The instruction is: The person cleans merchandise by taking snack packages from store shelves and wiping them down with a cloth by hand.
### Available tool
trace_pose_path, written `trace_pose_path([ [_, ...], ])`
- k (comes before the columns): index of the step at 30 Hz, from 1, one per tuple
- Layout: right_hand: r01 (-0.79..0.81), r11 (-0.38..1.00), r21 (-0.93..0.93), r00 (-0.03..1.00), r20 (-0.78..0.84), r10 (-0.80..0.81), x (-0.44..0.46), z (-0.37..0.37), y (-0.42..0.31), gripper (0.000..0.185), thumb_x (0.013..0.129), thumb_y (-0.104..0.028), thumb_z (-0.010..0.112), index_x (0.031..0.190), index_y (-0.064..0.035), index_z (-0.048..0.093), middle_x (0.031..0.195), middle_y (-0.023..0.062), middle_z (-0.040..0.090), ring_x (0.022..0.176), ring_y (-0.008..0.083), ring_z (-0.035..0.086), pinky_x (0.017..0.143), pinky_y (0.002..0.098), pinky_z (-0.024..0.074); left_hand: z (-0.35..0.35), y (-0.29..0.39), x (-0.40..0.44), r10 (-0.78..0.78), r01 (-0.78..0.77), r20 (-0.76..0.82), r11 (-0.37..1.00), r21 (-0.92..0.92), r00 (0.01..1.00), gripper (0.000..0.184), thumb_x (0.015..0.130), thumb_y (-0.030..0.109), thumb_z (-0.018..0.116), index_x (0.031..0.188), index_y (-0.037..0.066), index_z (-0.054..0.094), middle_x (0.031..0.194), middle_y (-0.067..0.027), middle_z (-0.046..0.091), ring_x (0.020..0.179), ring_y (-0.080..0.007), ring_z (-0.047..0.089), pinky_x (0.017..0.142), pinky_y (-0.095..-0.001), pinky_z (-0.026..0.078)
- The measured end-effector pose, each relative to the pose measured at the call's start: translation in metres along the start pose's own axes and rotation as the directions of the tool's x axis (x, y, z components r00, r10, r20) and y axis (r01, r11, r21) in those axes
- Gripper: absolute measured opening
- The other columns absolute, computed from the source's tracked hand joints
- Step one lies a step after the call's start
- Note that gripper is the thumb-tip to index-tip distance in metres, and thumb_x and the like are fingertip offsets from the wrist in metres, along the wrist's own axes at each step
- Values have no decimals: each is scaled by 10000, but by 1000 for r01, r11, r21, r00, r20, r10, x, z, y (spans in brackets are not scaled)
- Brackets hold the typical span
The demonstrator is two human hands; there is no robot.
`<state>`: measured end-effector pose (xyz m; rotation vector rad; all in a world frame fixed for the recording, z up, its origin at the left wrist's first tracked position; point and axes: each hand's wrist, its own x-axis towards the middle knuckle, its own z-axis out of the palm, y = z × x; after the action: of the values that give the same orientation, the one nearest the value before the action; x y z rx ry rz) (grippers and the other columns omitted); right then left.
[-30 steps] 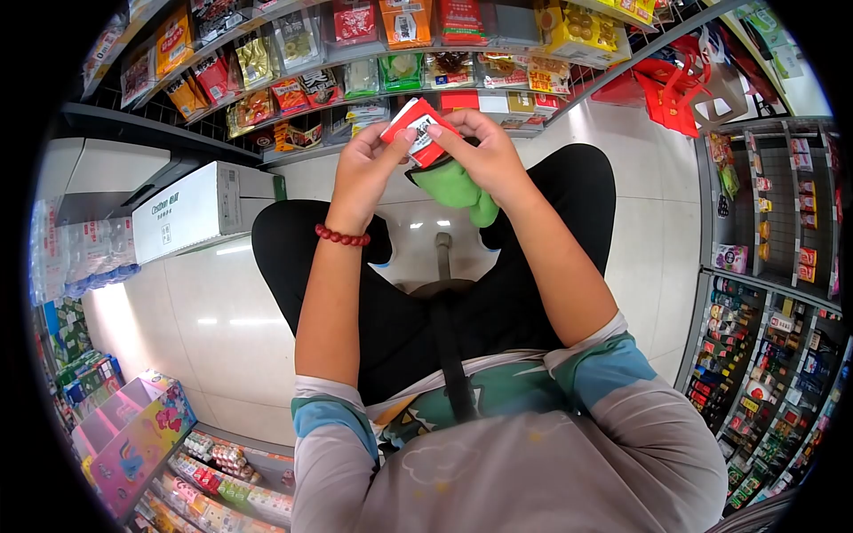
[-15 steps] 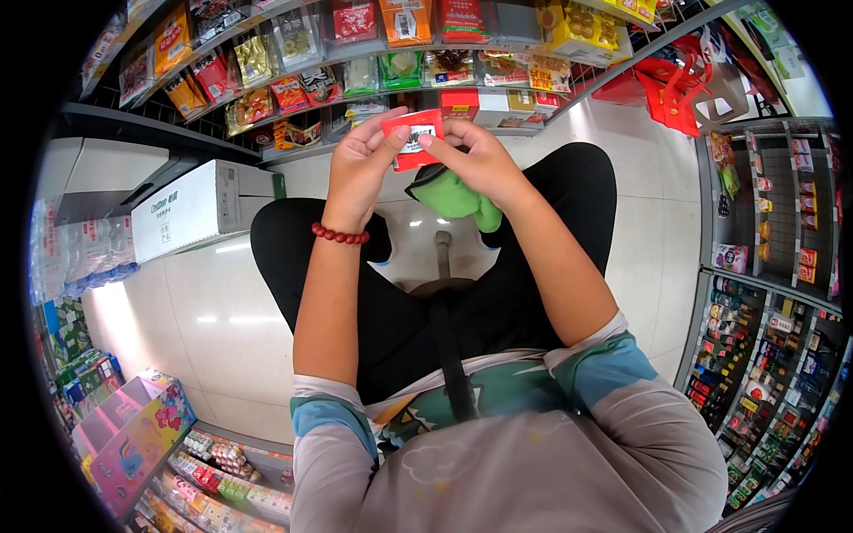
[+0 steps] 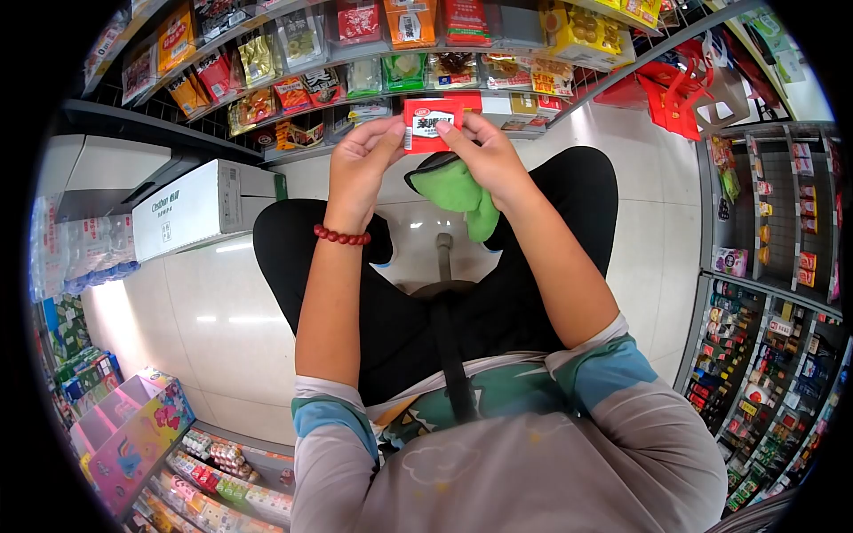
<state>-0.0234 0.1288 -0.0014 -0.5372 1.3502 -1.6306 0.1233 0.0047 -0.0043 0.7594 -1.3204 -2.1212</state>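
A small red packet (image 3: 433, 120) with a white label and dark print is held up between my two hands, its printed face toward me. My left hand (image 3: 362, 164), with red beads at the wrist, pinches the packet's left edge. The fingers of my right hand (image 3: 487, 160) grip its right side, the thumb lying on the label. A green cloth (image 3: 449, 188) with a dark edge hangs beneath my right hand and is partly hidden by it.
Shelves (image 3: 391, 96) of snack packets curve across the front. At the left stand a white carton (image 3: 191, 211) and wrapped bottles (image 3: 89, 244). A pink display box (image 3: 133, 435) is at lower left, a red bag (image 3: 668, 102) at upper right, with racks (image 3: 764, 293) of small goods below it.
The red packet has been turned from a tilt to nearly level and moved slightly right, its label now facing me more fully. The green cloth hangs slightly lower.
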Motion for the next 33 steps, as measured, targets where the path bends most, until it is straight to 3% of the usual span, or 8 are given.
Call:
trace_pose_path([
  [8,-80,995,-56,997,15,81,4,-3,14,352,1035,-308,581,1277,-54,608,1144,35,674,1012,88,586,876,257,467,5,-2,-2,118,-123,64,990,67,991,195,916,54,731,1100,-3,703,1041,-63,725,950,-106,670,867,-253,522],
  [12,-89,992,-91,996,0,89,1,2,15,375,1049,-330,546,1301,-56,593,1143,4,661,1008,85,565,892,255,445,7,-1,-2,99,-103,61,992,72,993,193,909,50,738,1090,-3,704,1037,-62,726,953,-106,670,868,-253,522],
  [14,-82,993,-89,996,10,83,3,0,18,372,1048,-327,546,1299,-56,593,1143,3,661,1008,84,564,890,254,443,7,0,-3,98,-103,60,991,83,993,205,920,87,738,1105,6,702,1042,-52,720,916,-71,643,845,-224,509],
  [28,-88,991,-103,996,13,89,6,-1,19,373,1040,-330,560,1287,-52,593,1114,9,658,976,82,554,862,251,438,3,-2,0,73,-76,35,994,80,997,184,935,90,720,1094,-1,707,998,-30,722,905,-67,644,821,-221,503],
  [33,-103,993,-63,994,23,105,3,2,13,386,1044,-322,541,1318,-53,590,1167,33,661,1047,101,577,921,263,446,4,0,-2,78,-83,78,995,58,994,204,932,69,713,1120,-6,689,1001,-42,719,925,-80,653,833,-234,512],
])
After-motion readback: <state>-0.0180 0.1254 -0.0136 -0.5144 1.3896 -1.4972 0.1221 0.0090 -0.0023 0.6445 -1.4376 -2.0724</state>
